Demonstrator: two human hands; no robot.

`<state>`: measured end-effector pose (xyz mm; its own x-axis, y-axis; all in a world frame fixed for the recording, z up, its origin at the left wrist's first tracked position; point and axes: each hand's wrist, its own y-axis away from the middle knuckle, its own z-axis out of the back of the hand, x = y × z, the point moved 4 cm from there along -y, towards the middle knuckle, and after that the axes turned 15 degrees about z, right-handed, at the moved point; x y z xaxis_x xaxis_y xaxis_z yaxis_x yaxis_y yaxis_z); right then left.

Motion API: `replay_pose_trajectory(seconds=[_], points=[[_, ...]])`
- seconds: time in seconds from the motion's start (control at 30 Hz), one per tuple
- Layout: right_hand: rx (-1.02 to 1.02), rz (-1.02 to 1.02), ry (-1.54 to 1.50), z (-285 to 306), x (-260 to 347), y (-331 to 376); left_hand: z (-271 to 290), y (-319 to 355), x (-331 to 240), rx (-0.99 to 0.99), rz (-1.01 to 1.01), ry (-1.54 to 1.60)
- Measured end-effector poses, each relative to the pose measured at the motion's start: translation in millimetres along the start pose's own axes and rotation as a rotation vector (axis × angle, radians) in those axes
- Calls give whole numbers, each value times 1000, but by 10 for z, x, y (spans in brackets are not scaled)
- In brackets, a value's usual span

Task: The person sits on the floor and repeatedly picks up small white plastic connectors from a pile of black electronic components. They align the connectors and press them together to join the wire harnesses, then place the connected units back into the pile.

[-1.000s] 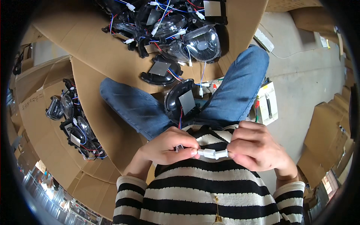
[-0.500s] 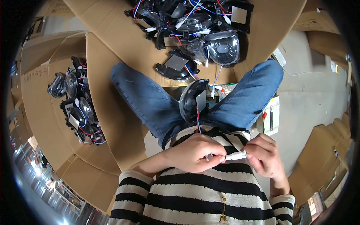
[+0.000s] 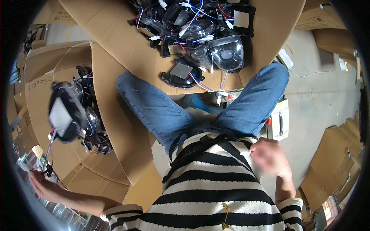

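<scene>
My left hand (image 3: 45, 187) is stretched out to the far left, its fingers closed on the wire lead (image 3: 50, 148) of a lamp unit. That lamp unit (image 3: 61, 115), black-cased with a pale plate on its back, is blurred and hangs in the air over the left carton. A white plug (image 3: 24, 166) sticks out by my left fingertips. Near the right side of my waist, my right hand (image 3: 269, 158) is partly smeared, with the fingers pinched around a small white connector (image 3: 245, 149).
Several lamp units (image 3: 92, 119) with loose wires lie in the left carton (image 3: 111, 115). More lamp units (image 3: 227, 54) fill the big carton (image 3: 111, 42) ahead of my knees. A white box with a black handle (image 3: 280, 119) stands beside my right leg. Flattened cardboard (image 3: 327, 165) lies at the right.
The lamp unit has left my lap and swung left over the left carton, carried by my left hand on its wire. The white connectors between my hands have come apart; my right hand stayed near my waist.
</scene>
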<state>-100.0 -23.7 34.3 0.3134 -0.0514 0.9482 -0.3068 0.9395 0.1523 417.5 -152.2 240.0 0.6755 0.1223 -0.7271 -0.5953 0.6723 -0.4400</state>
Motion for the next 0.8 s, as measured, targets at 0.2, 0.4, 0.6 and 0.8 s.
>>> replay_pose_trajectory(seconds=[0.2,0.4,0.6,0.8], points=[[57,133,2,-34,24,-119,-1326,508,174,344,-640,-1097],[16,152,5,-28,2,-106,-3071,3006,-13,1402,-880,-202],[-5,143,-40,-11,-3,-74,-3757,4207,484,1469,-1328,-601],[7,141,-68,-21,-40,-158,-3747,3557,270,1698,-730,-335]])
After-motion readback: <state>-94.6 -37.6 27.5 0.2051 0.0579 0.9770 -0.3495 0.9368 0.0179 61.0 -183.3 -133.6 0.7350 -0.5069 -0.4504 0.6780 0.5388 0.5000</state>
